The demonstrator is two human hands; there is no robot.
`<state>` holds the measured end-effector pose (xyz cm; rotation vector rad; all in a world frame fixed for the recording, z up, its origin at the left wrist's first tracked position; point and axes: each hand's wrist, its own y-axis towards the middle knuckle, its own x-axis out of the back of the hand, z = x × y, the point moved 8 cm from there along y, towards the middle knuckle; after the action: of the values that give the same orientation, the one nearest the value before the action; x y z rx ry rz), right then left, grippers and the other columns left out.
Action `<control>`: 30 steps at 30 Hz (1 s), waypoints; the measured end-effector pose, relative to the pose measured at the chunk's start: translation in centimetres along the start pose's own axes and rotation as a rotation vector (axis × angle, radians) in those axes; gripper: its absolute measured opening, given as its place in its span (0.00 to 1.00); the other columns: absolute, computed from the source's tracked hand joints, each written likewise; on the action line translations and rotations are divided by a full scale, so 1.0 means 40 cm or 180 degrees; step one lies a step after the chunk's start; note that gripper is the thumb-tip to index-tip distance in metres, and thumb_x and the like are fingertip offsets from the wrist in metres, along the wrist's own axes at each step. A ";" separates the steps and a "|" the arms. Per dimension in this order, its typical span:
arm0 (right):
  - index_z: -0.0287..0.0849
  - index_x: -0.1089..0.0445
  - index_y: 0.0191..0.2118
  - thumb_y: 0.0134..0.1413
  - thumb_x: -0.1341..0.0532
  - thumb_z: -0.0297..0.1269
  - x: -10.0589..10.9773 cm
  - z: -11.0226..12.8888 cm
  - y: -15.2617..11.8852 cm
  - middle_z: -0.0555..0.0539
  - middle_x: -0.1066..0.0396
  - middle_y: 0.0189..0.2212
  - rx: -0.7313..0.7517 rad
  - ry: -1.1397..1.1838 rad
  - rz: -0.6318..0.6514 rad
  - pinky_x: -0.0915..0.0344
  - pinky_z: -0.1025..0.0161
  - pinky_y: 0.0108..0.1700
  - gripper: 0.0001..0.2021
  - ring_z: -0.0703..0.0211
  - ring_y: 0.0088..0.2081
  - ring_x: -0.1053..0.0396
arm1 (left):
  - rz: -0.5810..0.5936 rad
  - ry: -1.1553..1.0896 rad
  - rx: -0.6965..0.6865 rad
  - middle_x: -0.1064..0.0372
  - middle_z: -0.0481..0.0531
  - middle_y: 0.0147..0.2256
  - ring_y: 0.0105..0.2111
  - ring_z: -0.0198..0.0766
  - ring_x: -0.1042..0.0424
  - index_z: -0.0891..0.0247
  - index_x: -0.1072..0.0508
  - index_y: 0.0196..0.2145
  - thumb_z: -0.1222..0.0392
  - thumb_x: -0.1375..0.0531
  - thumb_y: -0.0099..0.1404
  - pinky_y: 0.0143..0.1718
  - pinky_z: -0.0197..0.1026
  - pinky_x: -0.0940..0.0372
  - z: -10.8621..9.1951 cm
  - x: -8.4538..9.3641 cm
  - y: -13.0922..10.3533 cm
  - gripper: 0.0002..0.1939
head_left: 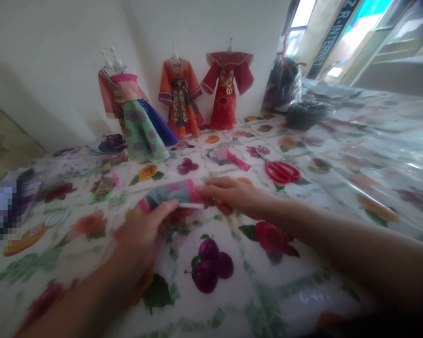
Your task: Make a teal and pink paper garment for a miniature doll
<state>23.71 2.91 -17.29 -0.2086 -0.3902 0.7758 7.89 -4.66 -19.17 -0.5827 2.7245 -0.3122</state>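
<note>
Fruit-print tablecloth (275, 291) against white wall (66, 70); left hand (144, 230) and right hand (236, 195) pinching grey-and-pink cloth (171, 191); dressed figures (180, 98) behind, red-handled scissors (282, 172) beyond.

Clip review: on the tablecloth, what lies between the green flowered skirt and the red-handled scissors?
A pink strip lies between the skirt and the scissors, seen in the head view.
</note>
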 end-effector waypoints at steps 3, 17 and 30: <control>0.40 0.26 0.29 0.60 0.40 0.56 -0.015 -0.005 0.003 0.56 0.43 0.14 0.0070 0.0170 0.0221 0.48 0.65 0.24 0.22 0.66 0.19 0.46 | 0.0052 -0.0014 -0.0020 0.19 0.51 0.31 0.29 0.39 0.21 0.64 0.21 0.34 0.63 0.27 0.50 0.38 0.41 0.25 0.001 0.000 0.003 0.13; 0.40 0.26 0.34 0.53 0.29 0.44 -0.096 -0.046 0.007 0.50 0.30 0.29 -0.0583 0.2144 0.0957 0.53 0.70 0.22 0.13 0.71 0.21 0.51 | 0.0458 0.0093 -0.0083 0.19 0.54 0.34 0.35 0.43 0.20 0.65 0.20 0.36 0.61 0.31 0.58 0.44 0.44 0.27 0.005 -0.016 0.002 0.08; 0.39 0.27 0.35 0.56 0.31 0.40 -0.115 -0.049 0.007 0.50 0.29 0.29 -0.0709 0.2811 0.1137 0.53 0.73 0.21 0.10 0.72 0.21 0.53 | 0.0592 -0.0067 -0.0073 0.20 0.51 0.30 0.30 0.38 0.22 0.64 0.19 0.34 0.61 0.31 0.59 0.38 0.39 0.26 0.001 -0.024 -0.002 0.06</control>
<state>21.37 -0.27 -20.35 -0.8084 0.4143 0.9069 8.74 -4.32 -18.91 -0.3327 2.7392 -0.2268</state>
